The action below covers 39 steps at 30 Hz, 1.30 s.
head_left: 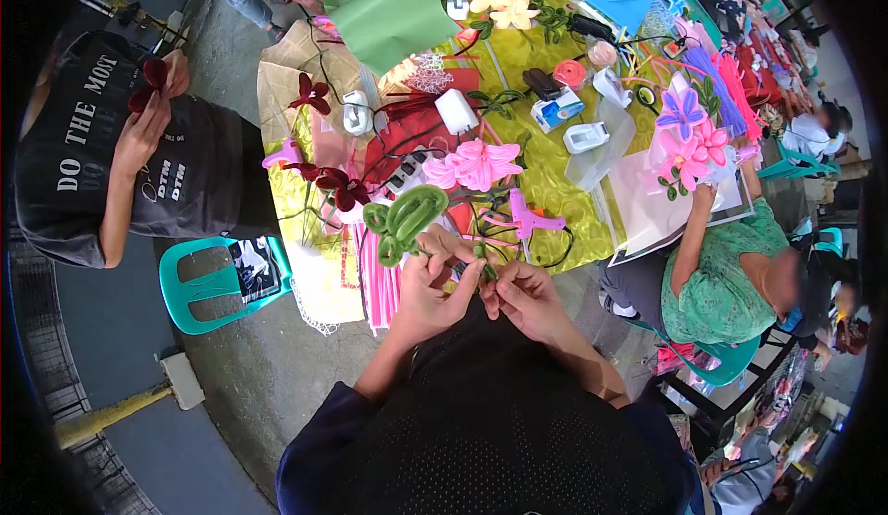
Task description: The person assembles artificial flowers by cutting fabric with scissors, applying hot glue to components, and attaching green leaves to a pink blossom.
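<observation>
Both my hands meet over the near edge of the table. My left hand (435, 286) is closed round a sprig of fuzzy green pipe-cleaner leaves (407, 224), whose looped leaves stand up to the left. Close beside it, my right hand (529, 300) pinches a short green wrapped stem (488, 270) between thumb and fingers. Whether this stem joins the leaves is hidden by my fingers. Just beyond my hands lie a pink pipe-cleaner flower (476, 164) and a pink-purple glue gun (534, 216).
A yellow-covered table (578, 242) holds dark red flowers (342, 187), white plug adapters (455, 111) and a green sheet (388, 16). On the left a person (120, 154) holds dark red petals. To the right, a person in green (717, 279) holds a bouquet (686, 141). A teal chair (190, 286) stands left.
</observation>
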Tool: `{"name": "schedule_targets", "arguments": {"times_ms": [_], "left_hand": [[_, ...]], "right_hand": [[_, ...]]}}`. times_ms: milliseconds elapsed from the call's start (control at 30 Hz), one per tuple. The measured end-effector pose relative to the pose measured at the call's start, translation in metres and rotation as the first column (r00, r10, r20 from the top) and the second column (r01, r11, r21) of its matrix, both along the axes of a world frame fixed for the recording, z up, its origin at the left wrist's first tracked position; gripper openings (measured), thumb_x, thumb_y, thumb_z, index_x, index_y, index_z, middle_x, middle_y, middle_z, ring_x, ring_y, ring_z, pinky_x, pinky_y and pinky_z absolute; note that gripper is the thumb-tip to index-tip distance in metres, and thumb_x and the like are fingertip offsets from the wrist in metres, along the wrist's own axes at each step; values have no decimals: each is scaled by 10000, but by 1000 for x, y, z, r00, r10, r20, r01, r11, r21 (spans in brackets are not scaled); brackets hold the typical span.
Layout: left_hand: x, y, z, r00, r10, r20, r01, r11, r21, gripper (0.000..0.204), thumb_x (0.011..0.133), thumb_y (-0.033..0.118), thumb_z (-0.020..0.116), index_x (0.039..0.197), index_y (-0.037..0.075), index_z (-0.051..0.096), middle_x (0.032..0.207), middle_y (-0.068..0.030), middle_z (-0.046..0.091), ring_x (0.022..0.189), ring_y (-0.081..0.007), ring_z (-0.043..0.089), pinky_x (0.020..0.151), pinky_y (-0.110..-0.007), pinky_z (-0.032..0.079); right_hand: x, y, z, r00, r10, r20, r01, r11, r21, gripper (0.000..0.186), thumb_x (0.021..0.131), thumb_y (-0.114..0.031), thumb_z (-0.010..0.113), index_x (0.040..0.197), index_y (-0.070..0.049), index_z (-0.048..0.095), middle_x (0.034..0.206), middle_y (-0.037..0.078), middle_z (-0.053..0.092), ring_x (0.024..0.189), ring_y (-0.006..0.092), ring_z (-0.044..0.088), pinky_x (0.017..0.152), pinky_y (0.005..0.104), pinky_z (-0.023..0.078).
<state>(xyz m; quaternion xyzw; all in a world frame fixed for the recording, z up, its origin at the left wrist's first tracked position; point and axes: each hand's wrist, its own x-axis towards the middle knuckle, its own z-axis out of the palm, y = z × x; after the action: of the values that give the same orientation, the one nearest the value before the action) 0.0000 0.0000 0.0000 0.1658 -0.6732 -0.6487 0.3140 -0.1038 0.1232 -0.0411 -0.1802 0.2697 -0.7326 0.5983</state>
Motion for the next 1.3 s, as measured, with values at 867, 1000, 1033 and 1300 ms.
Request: {"name": "schedule_targets", "arguments": {"times_ms": [867,1000,1033,1300], "left_hand": [[6,15,-5,996,14,-89,-6,996,90,240,782,-132,540,914,17,407,911,-111,517,883,-132,558,703,-233,461],[3,20,-2,997,27,-70,-18,992,128,239,785,-123,546,839,23,363,897,-103,508,875,-132,552,726,-238,464],[3,21,-4,997,40,-67,-29,987,158,251,786,-121,548,816,27,348,892,-99,504,871,-132,550,733,-240,464],[-1,22,-1,999,48,-23,-44,990,136,374,746,-162,558,760,90,282,768,-36,410,805,-154,578,698,-256,471]], "right_hand": [[-4,7,5,933,11,-360,36,992,123,78,860,-27,565,891,31,608,743,84,628,585,112,594,546,226,492],[-5,10,6,911,13,-411,41,992,123,66,862,-20,560,871,37,591,743,79,618,569,100,577,532,215,475],[-4,11,9,909,8,-417,47,991,122,64,863,-18,557,865,39,588,744,78,617,567,98,574,529,213,471],[-4,17,11,908,63,-414,-6,991,137,106,870,0,535,958,48,571,762,73,607,619,95,573,553,207,469]]}}
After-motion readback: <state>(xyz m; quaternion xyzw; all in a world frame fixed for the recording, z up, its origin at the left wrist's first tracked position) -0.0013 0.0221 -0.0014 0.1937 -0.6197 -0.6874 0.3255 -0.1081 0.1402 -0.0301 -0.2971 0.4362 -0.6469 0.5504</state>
